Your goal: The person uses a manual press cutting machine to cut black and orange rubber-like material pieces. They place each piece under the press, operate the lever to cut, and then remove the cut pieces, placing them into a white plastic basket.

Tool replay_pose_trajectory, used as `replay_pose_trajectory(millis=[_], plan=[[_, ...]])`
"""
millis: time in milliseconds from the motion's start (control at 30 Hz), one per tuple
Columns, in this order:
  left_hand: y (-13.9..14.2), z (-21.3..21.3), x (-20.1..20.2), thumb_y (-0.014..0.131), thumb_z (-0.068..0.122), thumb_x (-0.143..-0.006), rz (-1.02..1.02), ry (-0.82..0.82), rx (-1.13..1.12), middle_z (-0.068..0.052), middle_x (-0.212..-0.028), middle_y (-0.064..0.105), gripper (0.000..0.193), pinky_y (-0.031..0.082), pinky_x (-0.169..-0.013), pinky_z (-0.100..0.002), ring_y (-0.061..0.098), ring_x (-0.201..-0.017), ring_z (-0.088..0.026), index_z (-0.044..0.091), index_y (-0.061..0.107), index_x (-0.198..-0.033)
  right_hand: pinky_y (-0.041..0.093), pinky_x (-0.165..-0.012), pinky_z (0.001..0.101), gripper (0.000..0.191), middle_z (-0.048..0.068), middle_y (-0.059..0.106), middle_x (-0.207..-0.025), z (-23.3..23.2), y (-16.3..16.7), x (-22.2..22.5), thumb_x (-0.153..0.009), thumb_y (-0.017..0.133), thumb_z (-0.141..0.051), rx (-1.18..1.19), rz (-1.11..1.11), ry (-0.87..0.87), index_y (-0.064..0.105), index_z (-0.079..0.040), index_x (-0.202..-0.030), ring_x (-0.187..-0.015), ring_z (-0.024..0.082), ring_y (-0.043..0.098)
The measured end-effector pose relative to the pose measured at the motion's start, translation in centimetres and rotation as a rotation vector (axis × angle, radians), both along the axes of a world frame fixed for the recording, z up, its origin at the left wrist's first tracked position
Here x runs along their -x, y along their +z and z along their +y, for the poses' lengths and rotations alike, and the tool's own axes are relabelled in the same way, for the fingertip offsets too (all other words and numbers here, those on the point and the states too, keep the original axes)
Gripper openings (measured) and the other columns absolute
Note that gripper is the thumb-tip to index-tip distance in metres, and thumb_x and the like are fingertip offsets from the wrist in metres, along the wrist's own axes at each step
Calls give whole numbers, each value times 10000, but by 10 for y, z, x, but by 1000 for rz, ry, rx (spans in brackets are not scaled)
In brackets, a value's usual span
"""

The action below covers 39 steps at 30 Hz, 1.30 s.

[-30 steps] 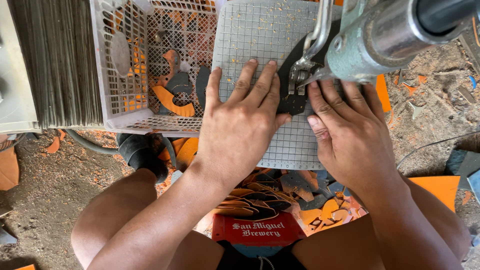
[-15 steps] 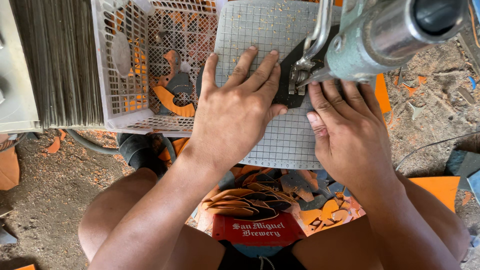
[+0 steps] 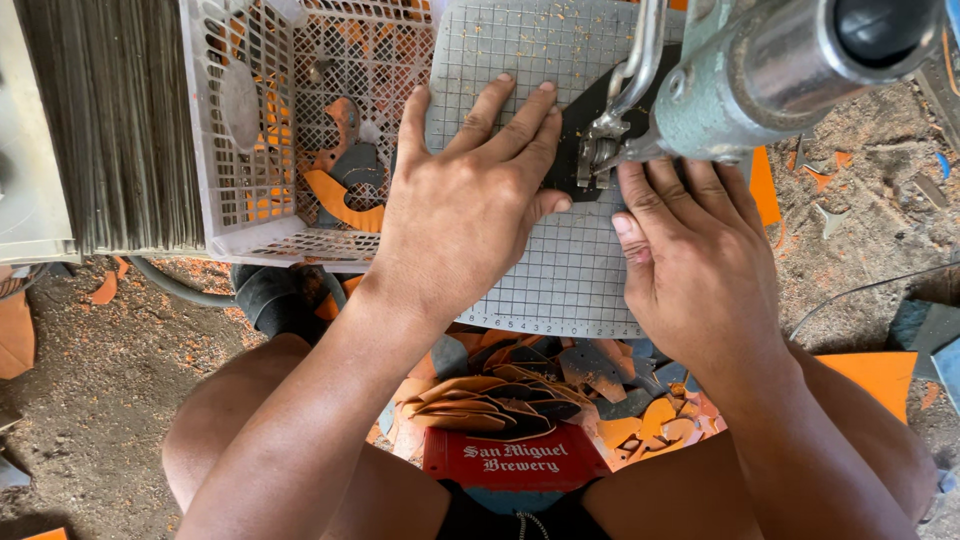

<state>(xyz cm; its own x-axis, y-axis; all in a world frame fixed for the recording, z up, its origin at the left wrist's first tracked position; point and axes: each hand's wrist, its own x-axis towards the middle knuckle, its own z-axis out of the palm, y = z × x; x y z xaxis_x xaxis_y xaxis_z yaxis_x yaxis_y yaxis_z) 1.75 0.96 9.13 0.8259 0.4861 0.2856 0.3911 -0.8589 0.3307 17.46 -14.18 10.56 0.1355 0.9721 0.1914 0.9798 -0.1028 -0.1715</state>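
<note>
Hands — 2, left hand (image 3: 465,205) & right hand (image 3: 695,255), flat on 1 black piece (image 3: 590,125), 1 grid mat (image 3: 560,280)

The left hand (image 3: 465,215) lies palm down, fingers spread and stretched forward, thumb angled out to the right. Its forearm runs back and down toward the lower left. The right hand (image 3: 695,265) also lies palm down, close beside the left, fingers pointing forward and held together, thumb tucked along its inner edge. Its forearm slants to the lower right. Bare knees show beneath both arms.
</note>
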Motion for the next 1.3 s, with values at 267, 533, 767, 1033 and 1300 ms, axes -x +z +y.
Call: replay_pose_trajectory(millis=[267, 533, 767, 1033, 1300], plan=[[-3, 3, -3, 751, 398, -874, 4, 17, -21, -36, -1470, 606, 557, 275, -1153, -704, 501, -1413, -246, 81, 686, -1327, 388, -1206, 539, 403, 196, 687, -1359, 3, -2, 1, -1053, 622, -148, -20, -19, -13, 649, 36, -1410, -1352, 383, 584], [-4, 6, -5, 747, 401, -888, -4, 34, -28, -24, -1467, 613, 564, 286, -1160, -685, 509, -1409, -224, 91, 677, -1354, 410, -1206, 526, 387, 197, 701, -1333, 6, -1, 1, -1044, 635, -130, -37, -21, -6, 660, 61, -1380, -1317, 368, 612], [-4, 10, -7, 750, 410, -874, -12, 46, -22, -37, -1477, 604, 593, 291, -1164, -661, 517, -1402, -219, 100, 655, -1371, 423, -1189, 528, 360, 187, 722, -1272, 8, -3, 0, -1041, 646, -133, -41, -45, -19, 680, 61, -1342, -1264, 356, 636], [-3, 11, -7, 734, 395, -904, -27, 11, -26, -49, -1494, 588, 528, 279, -1153, -678, 509, -1404, -264, 278, 661, -1413, 447, -1145, 513, 385, 187, 722, -1278, 10, -2, 1, -1027, 653, -124, -17, -7, -48, 667, 62, -1363, -1246, 361, 637], [-12, 14, -4, 707, 400, -950, -27, -18, -78, -13, -1462, 613, 378, 281, -1164, -697, 533, -1394, -272, 302, 734, -1315, 427, -1172, 515, 391, 175, 720, -1290, 9, 0, 1, -1020, 665, -151, -20, -96, -46, 675, 30, -1367, -1257, 354, 634]])
